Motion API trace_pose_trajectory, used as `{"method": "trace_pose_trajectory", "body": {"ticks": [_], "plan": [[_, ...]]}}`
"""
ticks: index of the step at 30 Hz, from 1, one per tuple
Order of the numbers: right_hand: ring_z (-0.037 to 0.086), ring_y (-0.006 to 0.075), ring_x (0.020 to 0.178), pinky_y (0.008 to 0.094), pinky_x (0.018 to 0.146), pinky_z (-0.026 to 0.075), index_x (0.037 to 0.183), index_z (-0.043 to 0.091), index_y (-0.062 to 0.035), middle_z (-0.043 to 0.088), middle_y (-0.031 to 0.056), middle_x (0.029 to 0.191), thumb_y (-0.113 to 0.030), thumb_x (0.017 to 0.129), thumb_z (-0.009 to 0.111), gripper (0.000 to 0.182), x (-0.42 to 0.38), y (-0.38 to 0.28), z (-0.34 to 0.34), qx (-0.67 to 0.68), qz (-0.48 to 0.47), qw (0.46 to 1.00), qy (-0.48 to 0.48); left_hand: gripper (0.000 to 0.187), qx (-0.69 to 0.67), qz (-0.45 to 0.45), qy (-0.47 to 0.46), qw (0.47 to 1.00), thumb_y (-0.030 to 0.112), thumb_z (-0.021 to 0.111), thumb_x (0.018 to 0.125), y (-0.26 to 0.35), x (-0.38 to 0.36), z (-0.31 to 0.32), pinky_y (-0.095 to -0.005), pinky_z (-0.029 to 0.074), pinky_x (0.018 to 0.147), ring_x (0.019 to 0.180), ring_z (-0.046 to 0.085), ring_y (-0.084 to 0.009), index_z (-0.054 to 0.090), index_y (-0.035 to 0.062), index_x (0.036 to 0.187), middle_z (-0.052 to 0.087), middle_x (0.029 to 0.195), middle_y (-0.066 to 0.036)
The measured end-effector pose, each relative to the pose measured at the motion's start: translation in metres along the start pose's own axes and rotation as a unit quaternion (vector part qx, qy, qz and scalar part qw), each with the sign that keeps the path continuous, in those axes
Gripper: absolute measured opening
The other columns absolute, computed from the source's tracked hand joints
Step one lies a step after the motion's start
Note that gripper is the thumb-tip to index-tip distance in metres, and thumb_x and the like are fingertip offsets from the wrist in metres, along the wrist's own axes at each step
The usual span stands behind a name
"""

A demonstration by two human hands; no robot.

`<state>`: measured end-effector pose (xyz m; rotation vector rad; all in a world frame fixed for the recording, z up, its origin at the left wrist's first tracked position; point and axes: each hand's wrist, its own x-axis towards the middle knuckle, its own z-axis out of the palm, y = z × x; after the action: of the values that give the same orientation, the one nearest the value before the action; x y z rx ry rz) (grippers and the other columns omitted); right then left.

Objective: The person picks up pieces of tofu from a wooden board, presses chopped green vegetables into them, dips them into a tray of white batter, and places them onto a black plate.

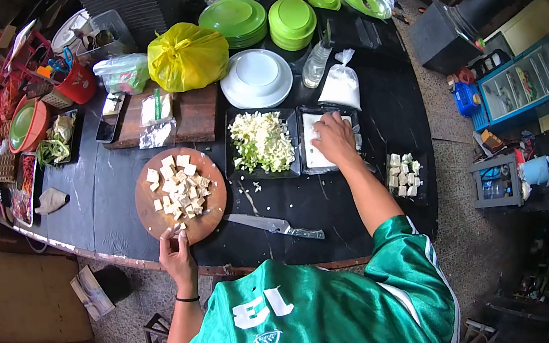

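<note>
My left hand (176, 251) is at the near edge of a round wooden board (149, 208), its fingertips pinched together by a small pale piece. Pale cubes (181, 189) lie scattered over the board. My right hand (335, 137) reaches over a black tray of white powder (313, 148), fingers bent down at its surface; what they hold, if anything, is hidden. Left of it, a black tray holds chopped cabbage and greens (259, 142). A knife (275, 225) lies between the board and my right forearm. More cubes sit in a small black tray (404, 177) at the right.
Behind are a rectangular wooden board (199, 115), a yellow bag (186, 57), white plates (256, 78), green plates (292, 20), a clear bottle (317, 64) and a bag of white powder (341, 83). Baskets and vegetables (57, 141) stand at the left.
</note>
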<state>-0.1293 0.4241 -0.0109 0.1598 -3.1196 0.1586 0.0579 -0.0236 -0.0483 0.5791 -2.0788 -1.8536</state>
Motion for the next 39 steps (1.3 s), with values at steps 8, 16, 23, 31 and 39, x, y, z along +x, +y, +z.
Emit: {"method": "trace_pose_trajectory", "body": {"ticks": [8, 16, 23, 31, 39], "plan": [[0.056, 0.0296, 0.124, 0.0486, 0.103, 0.046, 0.104, 0.08, -0.0038, 0.067, 0.0078, 0.118, -0.028, 0.086, 0.08, 0.029, 0.015, 0.003, 0.005, -0.054, -0.012, 0.998, 0.025, 0.025, -0.005, 0.003, -0.002, 1.0, 0.004, 0.072, 0.103, 0.004, -0.001, -0.001, -0.0231, 0.052, 0.084, 0.094, 0.064, -0.007, 0.066, -0.0026, 0.126, 0.074, 0.113, -0.004], [0.059, 0.0301, 0.117, 0.0486, 0.096, 0.047, 0.093, 0.081, -0.0029, 0.07, 0.0089, 0.109, -0.018, 0.084, 0.069, 0.021, 0.022, 0.015, 0.022, -0.055, -0.031, 0.991, 0.122, 0.023, -0.026, 0.006, -0.023, 0.999, 0.005, 0.071, 0.104, 0.004, 0.003, 0.009, -0.0214, 0.049, 0.079, 0.089, 0.061, -0.0054, 0.067, -0.0027, 0.125, 0.072, 0.106, -0.002], [0.056, 0.0279, 0.122, 0.0491, 0.104, 0.045, 0.098, 0.081, -0.0096, 0.069, 0.002, 0.116, -0.024, 0.088, 0.075, 0.018, 0.004, 0.006, -0.005, 0.031, 0.06, 0.989, 0.135, 0.021, -0.001, 0.035, -0.074, 0.997, 0.005, 0.068, 0.106, 0.014, 0.011, 0.025, -0.0265, 0.051, 0.093, 0.102, 0.064, -0.0113, 0.067, -0.004, 0.124, 0.072, 0.115, -0.007], [0.057, 0.0308, 0.116, 0.0486, 0.097, 0.047, 0.094, 0.081, -0.0086, 0.071, 0.0042, 0.111, -0.025, 0.088, 0.076, 0.018, -0.014, 0.014, -0.004, 0.114, 0.122, 0.962, 0.215, 0.02, -0.026, 0.026, -0.127, 0.991, 0.005, 0.068, 0.106, 0.017, 0.015, 0.048, -0.0293, 0.052, 0.094, 0.104, 0.066, -0.0146, 0.066, -0.0048, 0.124, 0.072, 0.115, -0.009], [0.06, 0.0327, 0.115, 0.0478, 0.097, 0.051, 0.098, 0.081, -0.01, 0.071, 0.0067, 0.114, -0.026, 0.088, 0.08, 0.019, -0.04, 0.011, 0.007, 0.121, 0.186, 0.954, 0.203, 0.023, -0.045, -0.021, -0.183, 0.982, 0.005, 0.067, 0.107, 0.018, 0.01, 0.072, -0.0248, 0.054, 0.09, 0.102, 0.068, -0.011, 0.066, -0.0013, 0.128, 0.074, 0.116, -0.007]]}}
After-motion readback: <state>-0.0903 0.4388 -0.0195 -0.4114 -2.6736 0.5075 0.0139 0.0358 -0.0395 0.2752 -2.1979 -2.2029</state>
